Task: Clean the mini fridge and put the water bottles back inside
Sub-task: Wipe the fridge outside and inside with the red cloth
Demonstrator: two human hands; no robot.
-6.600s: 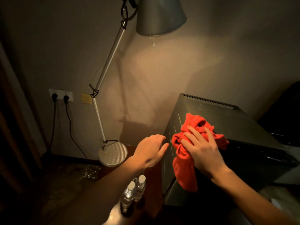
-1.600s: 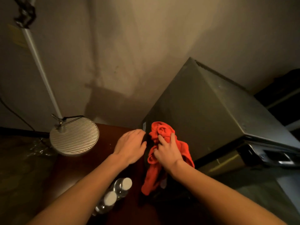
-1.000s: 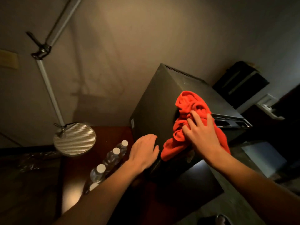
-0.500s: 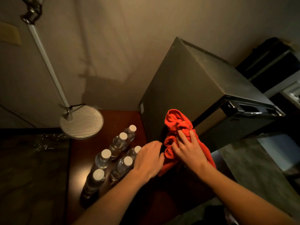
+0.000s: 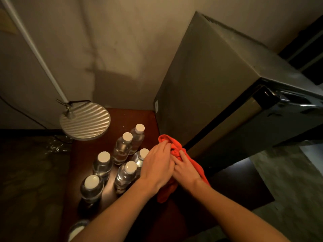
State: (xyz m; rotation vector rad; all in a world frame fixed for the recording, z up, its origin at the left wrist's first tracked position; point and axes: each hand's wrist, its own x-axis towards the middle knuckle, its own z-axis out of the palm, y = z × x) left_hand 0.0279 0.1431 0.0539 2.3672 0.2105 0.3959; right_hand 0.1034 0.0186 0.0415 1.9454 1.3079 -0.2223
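Bottles (image 5: 122, 151) crowd the counter (image 5: 83, 154) left of the fridge (image 5: 201, 88); the lamp base (image 5: 85, 121) blocks the back-left corner; bare counter lies between.

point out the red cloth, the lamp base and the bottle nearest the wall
red cloth (image 5: 176, 147), head view, bunched top
lamp base (image 5: 85, 120), head view, ribbed disc centre
bottle nearest the wall (image 5: 140, 128), head view, white cap
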